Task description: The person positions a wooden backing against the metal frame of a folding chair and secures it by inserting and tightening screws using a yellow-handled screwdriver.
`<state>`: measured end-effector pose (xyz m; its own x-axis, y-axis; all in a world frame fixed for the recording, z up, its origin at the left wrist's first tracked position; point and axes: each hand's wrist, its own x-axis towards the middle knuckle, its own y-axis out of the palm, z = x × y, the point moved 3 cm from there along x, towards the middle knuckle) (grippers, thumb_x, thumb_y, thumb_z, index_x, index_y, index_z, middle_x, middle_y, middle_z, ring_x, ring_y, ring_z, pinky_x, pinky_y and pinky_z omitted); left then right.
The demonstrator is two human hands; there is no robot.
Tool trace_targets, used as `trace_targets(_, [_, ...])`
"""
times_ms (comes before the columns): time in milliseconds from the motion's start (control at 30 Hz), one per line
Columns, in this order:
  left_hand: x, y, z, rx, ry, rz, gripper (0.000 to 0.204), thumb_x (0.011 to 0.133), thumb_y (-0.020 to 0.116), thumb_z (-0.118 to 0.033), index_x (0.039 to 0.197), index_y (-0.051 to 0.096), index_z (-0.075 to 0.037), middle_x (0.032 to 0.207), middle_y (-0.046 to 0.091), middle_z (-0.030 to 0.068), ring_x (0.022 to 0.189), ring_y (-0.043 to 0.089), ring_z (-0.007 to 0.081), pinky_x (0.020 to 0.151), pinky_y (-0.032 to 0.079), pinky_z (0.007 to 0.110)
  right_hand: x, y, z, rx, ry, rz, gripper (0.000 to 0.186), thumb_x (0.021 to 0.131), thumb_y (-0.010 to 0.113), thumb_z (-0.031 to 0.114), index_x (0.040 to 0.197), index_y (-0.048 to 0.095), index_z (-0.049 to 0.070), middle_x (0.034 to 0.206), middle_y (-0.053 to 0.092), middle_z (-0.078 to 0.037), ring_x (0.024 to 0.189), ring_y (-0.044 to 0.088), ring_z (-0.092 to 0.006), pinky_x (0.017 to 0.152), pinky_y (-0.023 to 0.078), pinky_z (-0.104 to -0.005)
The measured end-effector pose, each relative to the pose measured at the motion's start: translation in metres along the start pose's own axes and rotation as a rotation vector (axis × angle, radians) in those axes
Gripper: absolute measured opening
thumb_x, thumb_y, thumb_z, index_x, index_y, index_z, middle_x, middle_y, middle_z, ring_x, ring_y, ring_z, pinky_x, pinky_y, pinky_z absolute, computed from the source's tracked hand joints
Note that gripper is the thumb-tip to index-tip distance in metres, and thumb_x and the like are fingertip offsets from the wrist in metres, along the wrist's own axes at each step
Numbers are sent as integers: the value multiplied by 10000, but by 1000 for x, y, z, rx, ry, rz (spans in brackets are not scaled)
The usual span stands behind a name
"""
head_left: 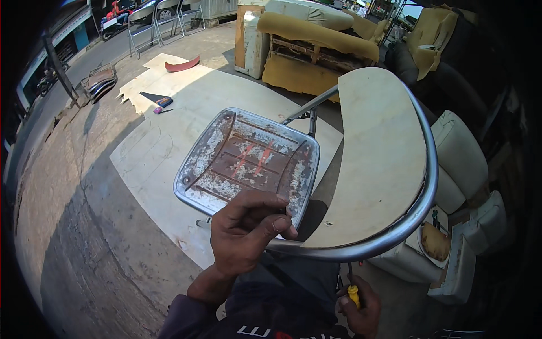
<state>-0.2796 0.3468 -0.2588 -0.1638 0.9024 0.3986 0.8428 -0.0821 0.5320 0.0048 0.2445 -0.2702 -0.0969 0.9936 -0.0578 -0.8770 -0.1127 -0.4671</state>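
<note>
My left hand (243,229) is closed in a pinch above the near edge of a worn metal chair seat (248,161). A small dark bit shows at its fingertips, too small to name. Low on the right, my right hand (364,311) is wrapped around the yellow handle of a screwdriver (353,295), its shaft pointing up toward the chair's curved metal tube (389,243). A pale plywood panel (378,152) with a rounded outer edge sits inside that tube. Rust and flaking paint cover the seat, with red strokes marked on it.
A large plywood sheet (169,141) lies under the chair. On it rest a handsaw (157,100), a small purple-handled tool (160,111) and a curved red piece (182,64). Stripped sofa parts (316,62) stand behind, white cushions (460,152) at right, folding chairs (144,28) far left.
</note>
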Motion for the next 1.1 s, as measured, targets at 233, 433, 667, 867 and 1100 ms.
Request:
trace_targets(233, [16,9,2,64,-211,154,255,940,697,-35,1176,656,53,980,709,125,924,709,161,828,572,279,7,12,28,-203,-198,56,425,936,654,73,1347,580,-5,930,700,-60,709,628,-121,638,527,-263])
trace_targets(433, [21,13,19,194,-200,187,216,954,704,-120,1085,715,51,943,737,126,880,706,145,808,559,277,9,17,19,-158,-137,61,445,848,653,15,1282,583,-52,889,723,-137,667,660,-146,618,534,-287])
trace_targets(667, [28,21,23,147,-343,115,226,963,707,-187,1039,750,21,943,759,105,873,683,122,800,530,274,1,16,16,-143,-41,52,425,863,714,31,1272,613,-23,939,734,-156,855,731,-234,769,564,-336])
trace_targets(867, [23,20,12,345,-294,209,217,957,700,-131,1116,741,10,1001,758,99,922,691,141,848,541,284,-3,14,15,-133,-47,17,418,873,707,47,1273,612,-26,935,733,-157,843,730,-236,764,562,-336])
trace_targets(1100, [15,24,-3,421,-130,300,226,983,644,-129,1136,732,12,1083,728,139,1065,662,195,937,500,334,-9,11,7,-121,-26,-19,421,862,692,34,1269,613,-42,902,732,-152,811,717,-202,747,556,-320])
